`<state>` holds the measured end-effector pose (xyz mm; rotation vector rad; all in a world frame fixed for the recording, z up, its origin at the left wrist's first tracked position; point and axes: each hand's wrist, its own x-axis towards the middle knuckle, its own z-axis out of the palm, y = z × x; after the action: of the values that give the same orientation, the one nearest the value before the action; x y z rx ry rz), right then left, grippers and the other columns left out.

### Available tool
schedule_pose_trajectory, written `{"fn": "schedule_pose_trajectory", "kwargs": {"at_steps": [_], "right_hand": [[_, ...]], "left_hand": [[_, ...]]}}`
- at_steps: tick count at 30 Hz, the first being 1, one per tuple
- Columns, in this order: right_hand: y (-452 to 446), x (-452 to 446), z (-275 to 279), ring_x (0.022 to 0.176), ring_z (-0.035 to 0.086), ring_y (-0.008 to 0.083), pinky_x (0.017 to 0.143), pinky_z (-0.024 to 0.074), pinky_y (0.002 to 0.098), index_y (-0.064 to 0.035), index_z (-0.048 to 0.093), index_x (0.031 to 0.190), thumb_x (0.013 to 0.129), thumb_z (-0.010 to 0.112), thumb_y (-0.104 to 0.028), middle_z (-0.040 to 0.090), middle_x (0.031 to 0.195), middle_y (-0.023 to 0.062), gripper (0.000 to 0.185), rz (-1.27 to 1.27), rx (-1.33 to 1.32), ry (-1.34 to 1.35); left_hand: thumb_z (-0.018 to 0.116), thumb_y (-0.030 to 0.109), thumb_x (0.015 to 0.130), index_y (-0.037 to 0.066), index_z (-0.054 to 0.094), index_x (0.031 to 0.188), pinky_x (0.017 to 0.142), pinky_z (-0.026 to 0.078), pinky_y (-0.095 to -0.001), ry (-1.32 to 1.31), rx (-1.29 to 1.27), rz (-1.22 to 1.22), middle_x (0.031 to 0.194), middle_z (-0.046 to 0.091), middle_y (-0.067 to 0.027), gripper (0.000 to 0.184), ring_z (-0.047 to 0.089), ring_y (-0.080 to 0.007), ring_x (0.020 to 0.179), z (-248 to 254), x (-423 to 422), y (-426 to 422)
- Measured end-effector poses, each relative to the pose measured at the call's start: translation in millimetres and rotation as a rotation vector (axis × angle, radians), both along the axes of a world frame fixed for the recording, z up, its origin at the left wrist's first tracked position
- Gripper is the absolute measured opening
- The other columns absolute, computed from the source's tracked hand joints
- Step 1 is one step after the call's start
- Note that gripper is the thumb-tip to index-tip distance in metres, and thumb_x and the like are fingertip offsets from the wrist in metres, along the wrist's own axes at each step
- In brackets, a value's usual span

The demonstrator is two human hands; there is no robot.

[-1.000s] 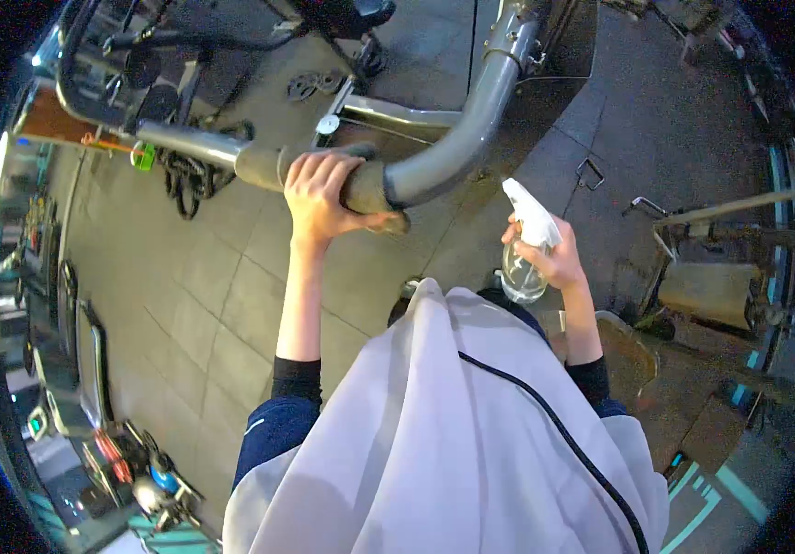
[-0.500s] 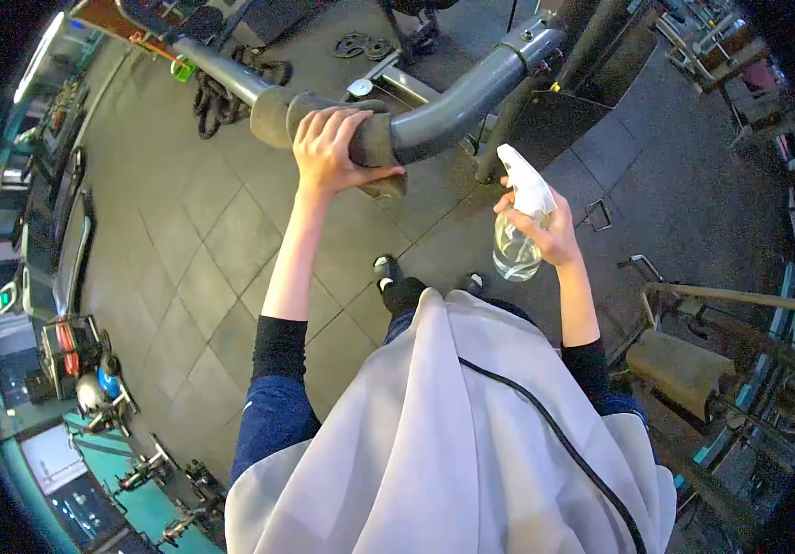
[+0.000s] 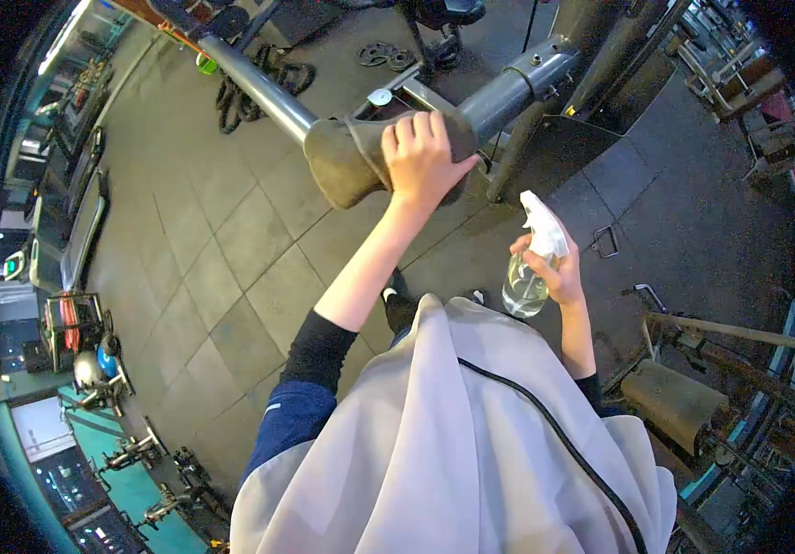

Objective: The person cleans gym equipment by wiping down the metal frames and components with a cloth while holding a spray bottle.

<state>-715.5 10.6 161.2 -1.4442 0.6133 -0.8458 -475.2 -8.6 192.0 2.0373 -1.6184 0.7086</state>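
A grey-brown cloth point(image 3: 346, 166) is draped around the bent grey metal bar point(image 3: 263, 88) of a gym machine. My left hand point(image 3: 420, 166) grips the cloth from above against the bar, fingers over the far side and thumb stretched to the right. The cloth hides the bar's surface beneath it. Lower and to the right, my right hand point(image 3: 561, 272) is wrapped around a clear spray bottle point(image 3: 525, 288) with a white trigger head. The bottle stands nearly upright, partly filled with clear liquid, apart from the bar.
A thick black rope point(image 3: 263, 83) and weight plates point(image 3: 386, 55) lie on the tiled floor point(image 3: 231, 249) beyond the bar. Another machine with a padded roller point(image 3: 674, 402) stands at the right. Exercise bikes point(image 3: 171, 499) and a treadmill point(image 3: 79, 217) line the left side.
My left hand and the cloth have moved right along the bar. The spray bottle in my right hand sits lower in view. The view itself has shifted slightly.
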Motion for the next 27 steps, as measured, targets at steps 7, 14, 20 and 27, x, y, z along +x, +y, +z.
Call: {"fn": "schedule_pose_trajectory", "kwargs": {"at_steps": [7,14,20,27], "right_hand": [[14,-1,-5,0.084,0.061,0.0141,0.074,0.0460,0.0270,0.0022,0.038,0.133,0.074,0.064,-0.008,0.063,0.093,0.0091,0.065,-0.102,0.045,0.036],[23,-1,-14,0.085,0.061,0.0155,0.075,0.0460,0.0274,0.0037,0.039,0.132,0.073,0.066,-0.007,0.062,0.091,0.0096,0.066,-0.231,0.031,0.043],[27,8,-34,0.084,0.060,0.0149,0.075,0.0455,0.0269,0.0038,0.041,0.129,0.073,0.066,-0.004,0.063,0.090,0.0100,0.061,-0.285,0.067,-0.022],[37,33,-42,0.082,0.061,0.0149,0.075,0.0452,0.0277,0.0037,0.042,0.126,0.074,0.065,-0.012,0.064,0.087,0.0106,0.059,-0.361,0.014,-0.054]], "left_hand": [[0.075,0.053,0.058,0.004,0.056,0.097,0.071,0.045,-0.0385,0.093,0.363,0.195,0.093,0.059,-0.0082,0.066,0.057,-0.0229,0.087,13,-37,-55],[0.078,0.047,0.057,-0.001,0.056,0.099,0.075,0.047,-0.0432,0.090,0.441,0.304,0.095,0.059,-0.0128,0.067,0.060,-0.0257,0.087,-5,-59,-153],[0.080,0.046,0.056,-0.001,0.055,0.094,0.068,0.053,-0.0382,0.342,0.456,-0.069,0.090,0.063,-0.0128,0.066,0.065,-0.0260,0.080,-8,-32,-134],[0.078,0.045,0.056,0.007,0.051,0.109,0.073,0.049,-0.0374,0.149,0.339,-0.278,0.094,0.060,-0.0095,0.070,0.060,-0.0250,0.090,-17,35,-12]]}}
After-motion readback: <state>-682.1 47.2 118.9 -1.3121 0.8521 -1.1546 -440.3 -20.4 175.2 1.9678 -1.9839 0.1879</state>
